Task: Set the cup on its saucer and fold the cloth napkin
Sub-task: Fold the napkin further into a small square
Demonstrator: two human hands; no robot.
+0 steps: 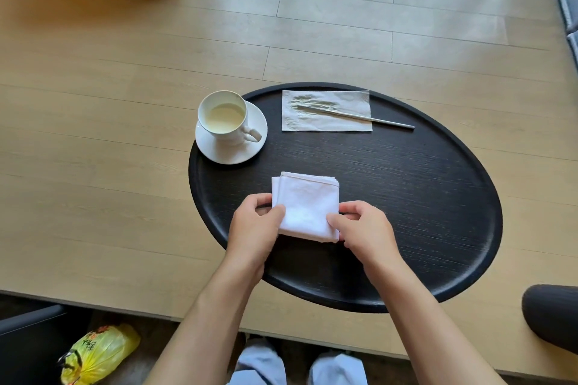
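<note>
A white cup (pixel 222 117) holding a pale liquid stands upright on its white saucer (pixel 219 150) at the far left of the round black table (pixel 406 197). The white cloth napkin (pixel 308 201) lies folded into a small thick square near the table's front. My left hand (pixel 255 231) pinches its near left edge between thumb and fingers. My right hand (pixel 364 230) pinches the near right corner. Both hands rest low on the table.
A grey paper napkin (pixel 327 111) with a thin metal utensil (pixel 375 119) across it lies at the back of the table. A yellow plastic bag (pixel 97 353) sits on the floor at lower left. A dark rounded object (pixel 552 316) stands at the right edge.
</note>
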